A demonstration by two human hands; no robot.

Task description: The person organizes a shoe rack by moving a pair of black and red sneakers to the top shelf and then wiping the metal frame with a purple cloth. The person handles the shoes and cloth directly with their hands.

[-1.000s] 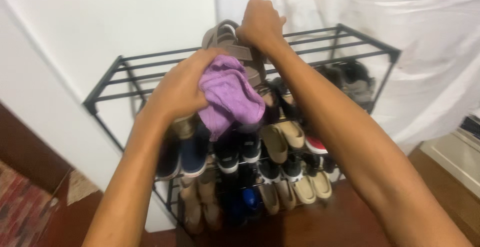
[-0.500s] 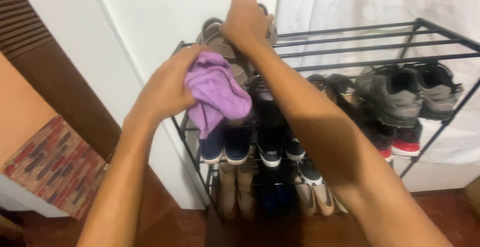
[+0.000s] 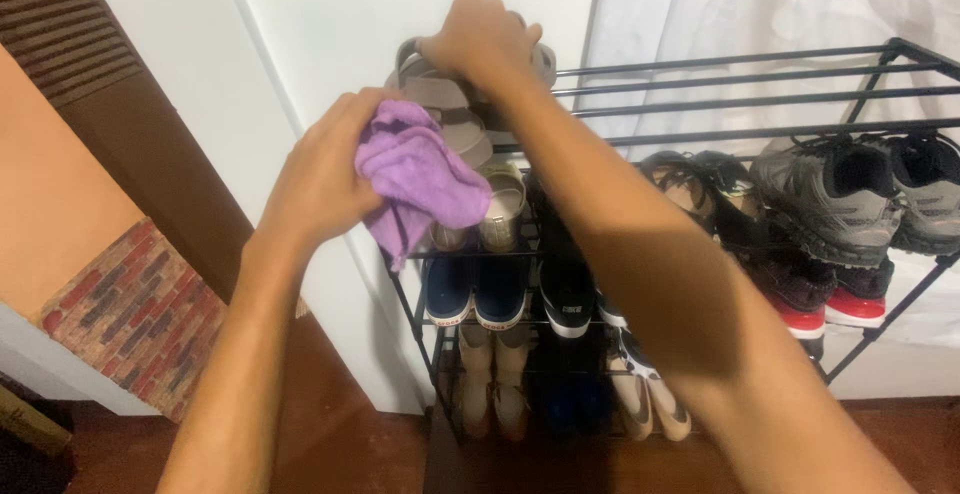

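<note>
**While a sandal is held over the rack, a slip could tumble it into the shoes below**

Although the left hand [image 3: 320, 169] is closed tight on a bunched purple cloth [image 3: 420, 174], a loose tail of that cloth hangs down below its knuckles, just in front of the shoes on the shelf beneath. If the hand rubs with a wide stroke, that tail could catch on a bar of the black metal shoe rack [image 3: 720, 79] or drag a shoe out of line.

To the right of the cloth and touching it sits the taupe strappy sandal [image 3: 450, 104], tilted up on the left end of the rack's top tier. Above and right of the left hand, the right hand [image 3: 480, 39] is curled over the sandal's upper end, fingers wrapped round it. That grip takes only one end, so a hard push from the cloth could twist the sandal out of the fingers; it would likely drop through the open bars onto the gold shoes [image 3: 495, 214] or the navy sneakers [image 3: 475, 294] lower down.

Further right, beneath the right forearm, the grey trainers [image 3: 835, 199] stand well apart from both hands and look safe. The forearm itself crosses low over the middle shelves, and a sudden pull back might brush the dark shoes there.
</note>
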